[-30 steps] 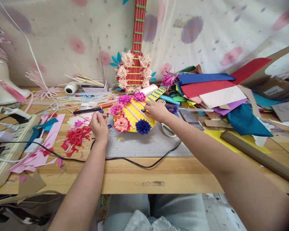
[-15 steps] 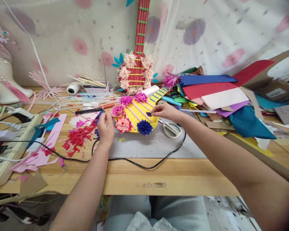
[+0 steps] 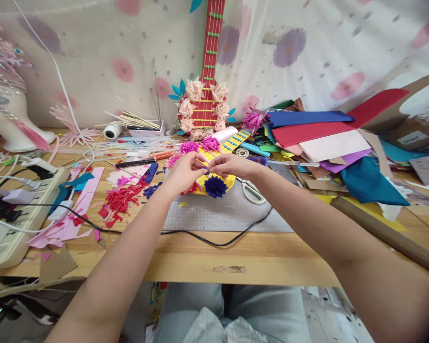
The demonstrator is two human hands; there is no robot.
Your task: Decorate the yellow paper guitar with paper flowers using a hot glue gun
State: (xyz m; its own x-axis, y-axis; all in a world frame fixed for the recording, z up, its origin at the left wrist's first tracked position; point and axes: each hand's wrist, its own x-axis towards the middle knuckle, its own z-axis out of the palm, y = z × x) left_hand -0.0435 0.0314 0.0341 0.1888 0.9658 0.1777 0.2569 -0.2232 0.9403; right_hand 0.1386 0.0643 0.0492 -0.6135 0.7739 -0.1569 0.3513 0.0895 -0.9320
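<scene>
Left fingers (image 3: 199, 163) and right fingers (image 3: 218, 165) pinched on a small blue piece (image 3: 207, 172), over a yellow guitar (image 3: 230, 182)

The left hand (image 3: 183, 172) and right hand (image 3: 231, 166) are bare, as are the forearms (image 3: 128, 262), slender at the wrist and fuller toward the elbow. Trousers (image 3: 271, 312) of pale, greyish blue cover both thighs, softly creased. Thin whitish fabric (image 3: 209, 328), crumpled and slightly see-through, bunches at the lap; its garment cannot be told.
</scene>
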